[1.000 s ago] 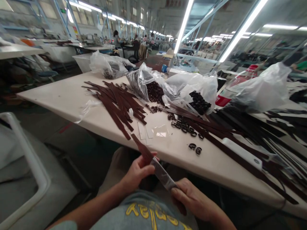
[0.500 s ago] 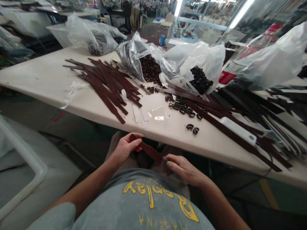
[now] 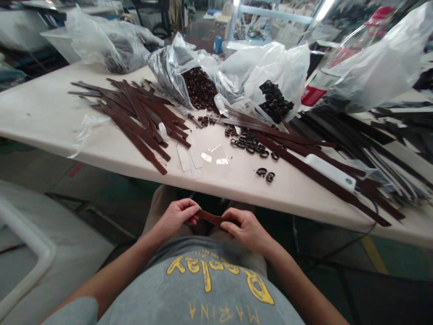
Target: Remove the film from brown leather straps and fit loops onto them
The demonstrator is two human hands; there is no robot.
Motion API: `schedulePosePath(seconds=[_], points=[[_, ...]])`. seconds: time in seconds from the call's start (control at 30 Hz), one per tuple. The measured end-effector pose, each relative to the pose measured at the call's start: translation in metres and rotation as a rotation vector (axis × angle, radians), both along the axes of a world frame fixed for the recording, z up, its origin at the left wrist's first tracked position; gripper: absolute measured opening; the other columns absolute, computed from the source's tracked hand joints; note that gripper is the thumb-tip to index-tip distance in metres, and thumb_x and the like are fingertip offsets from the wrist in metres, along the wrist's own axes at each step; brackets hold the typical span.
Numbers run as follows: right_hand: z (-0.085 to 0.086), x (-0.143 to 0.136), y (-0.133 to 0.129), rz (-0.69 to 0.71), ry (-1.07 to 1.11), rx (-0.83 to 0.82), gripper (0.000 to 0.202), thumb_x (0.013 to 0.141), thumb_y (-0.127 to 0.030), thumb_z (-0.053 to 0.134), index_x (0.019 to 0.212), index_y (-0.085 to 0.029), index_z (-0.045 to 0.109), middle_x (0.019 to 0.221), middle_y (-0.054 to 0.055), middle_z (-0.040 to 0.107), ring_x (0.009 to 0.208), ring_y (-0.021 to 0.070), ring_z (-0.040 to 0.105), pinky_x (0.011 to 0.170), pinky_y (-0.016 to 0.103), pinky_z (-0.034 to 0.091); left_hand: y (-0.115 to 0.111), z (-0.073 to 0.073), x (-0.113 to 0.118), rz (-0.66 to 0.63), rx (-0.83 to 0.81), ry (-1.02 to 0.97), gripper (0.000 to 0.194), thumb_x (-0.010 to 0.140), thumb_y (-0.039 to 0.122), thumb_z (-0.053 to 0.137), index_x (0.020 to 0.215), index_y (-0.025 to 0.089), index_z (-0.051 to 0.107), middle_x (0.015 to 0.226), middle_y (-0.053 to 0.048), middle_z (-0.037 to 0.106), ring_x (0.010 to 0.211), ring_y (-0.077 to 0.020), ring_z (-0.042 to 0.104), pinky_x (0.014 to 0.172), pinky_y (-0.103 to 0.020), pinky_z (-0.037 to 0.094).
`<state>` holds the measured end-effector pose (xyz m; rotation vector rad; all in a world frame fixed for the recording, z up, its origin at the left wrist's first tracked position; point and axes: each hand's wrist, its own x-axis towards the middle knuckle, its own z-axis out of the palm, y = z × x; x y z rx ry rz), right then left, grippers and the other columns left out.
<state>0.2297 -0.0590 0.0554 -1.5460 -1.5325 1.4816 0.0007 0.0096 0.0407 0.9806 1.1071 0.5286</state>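
Note:
A short length of brown leather strap (image 3: 210, 217) is stretched between my hands, above my lap and just off the table's front edge. My left hand (image 3: 178, 217) pinches one end between thumb and fingers. The other end is in my right hand (image 3: 244, 229), thumb on top, and the fingers cover part of it. On the table lie a pile of brown leather straps (image 3: 135, 117) to the left, and small dark strap loops (image 3: 252, 145), with two loops (image 3: 265, 174) apart from the others nearer the edge.
Along the back of the white table (image 3: 43, 108) stand a clear bag of brown loops (image 3: 199, 88), a bag with black loops (image 3: 275, 101) and a plastic bottle (image 3: 333, 67). Black strips (image 3: 382, 153) and a white power strip (image 3: 329, 171) lie at the right.
My hands have come closer together on the strap, so less of it shows. The left hand is slightly lower; the whole view has shifted a little.

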Motion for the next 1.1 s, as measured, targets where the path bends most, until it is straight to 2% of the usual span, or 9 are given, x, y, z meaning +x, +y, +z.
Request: schedulePosePath(seconds=[0.1,0.2,0.37,0.57,0.67,0.8,0.93,1.1], points=[[-0.001,-0.015,-0.001,-0.024,-0.217,0.259,0.009,0.084,-0.02,0.067,0.093,-0.021,0.069,0.086,0.0,0.071,0.077,0.0156,0.065,0.07,0.024,0.046,-0.009,-0.009,0.014,0.018,-0.042,-0.035,0.038,0.067,0.044,0.078,0.089,0.016,0.066,0.063,0.002,0.064,0.052,-0.0109,0.057,0.053,-0.022,0.045],[-0.01,-0.027,-0.002,0.03,-0.4,0.421,0.012,0.088,-0.028,0.068,0.096,-0.02,0.069,0.091,0.003,0.072,0.081,0.0171,0.067,0.071,0.024,0.045,-0.018,-0.019,0.024,0.007,-0.023,-0.074,0.043,0.069,0.047,0.078,0.095,0.016,0.064,0.066,0.002,0.064,0.055,-0.0122,0.057,0.054,-0.023,0.045],[-0.027,-0.032,-0.005,0.068,-0.584,0.44,0.019,0.094,-0.034,0.062,0.087,-0.017,0.067,0.084,0.004,0.073,0.076,0.0183,0.069,0.064,0.023,0.042,-0.023,-0.025,0.028,0.023,0.086,-0.076,0.049,0.069,0.053,0.078,0.101,0.018,0.066,0.062,0.004,0.059,0.056,-0.0119,0.054,0.052,-0.021,0.042],[-0.029,-0.027,-0.011,0.086,-0.606,0.434,0.023,0.095,-0.036,0.06,0.082,-0.018,0.066,0.08,0.002,0.074,0.069,0.0165,0.067,0.056,0.025,0.033,-0.028,-0.032,0.03,-0.006,0.137,-0.028,0.049,0.069,0.055,0.078,0.101,0.02,0.069,0.066,0.001,0.064,0.061,-0.0154,0.06,0.056,-0.024,0.047],[-0.033,-0.02,-0.016,0.102,-0.596,0.447,0.025,0.097,-0.036,0.056,0.082,-0.018,0.065,0.078,0.002,0.074,0.067,0.0162,0.067,0.055,0.027,0.03,-0.025,-0.033,0.026,-0.148,0.184,-0.005,0.042,0.074,0.051,0.075,0.103,0.021,0.07,0.077,-0.003,0.072,0.071,-0.0187,0.066,0.065,-0.026,0.051],[-0.042,-0.012,-0.023,0.118,-0.593,0.49,0.026,0.098,-0.033,0.053,0.081,-0.018,0.065,0.075,0.002,0.073,0.064,0.0149,0.066,0.055,0.028,0.028,-0.015,-0.02,0.023,-0.408,0.265,0.078,0.029,0.078,0.037,0.072,0.102,0.021,0.072,0.092,-0.007,0.077,0.085,-0.0236,0.071,0.078,-0.031,0.054],[-0.052,-0.009,-0.026,0.109,-0.597,0.528,0.021,0.096,-0.031,0.056,0.08,-0.018,0.064,0.074,0.002,0.072,0.061,0.0141,0.063,0.055,0.029,0.026,-0.007,-0.005,0.031,-0.521,0.491,0.258,0.015,0.077,0.023,0.069,0.09,0.023,0.077,0.085,-0.005,0.077,0.081,-0.0229,0.071,0.076,-0.029,0.053],[-0.058,-0.006,-0.025,0.078,-0.542,0.51,0.023,0.097,-0.03,0.052,0.079,-0.019,0.063,0.073,0.002,0.071,0.062,0.0141,0.062,0.056,0.029,0.026,0.001,0.002,0.041,-0.658,0.674,0.395,0.013,0.079,0.019,0.066,0.083,0.024,0.078,0.079,-0.003,0.077,0.077,-0.0209,0.07,0.074,-0.027,0.049]])
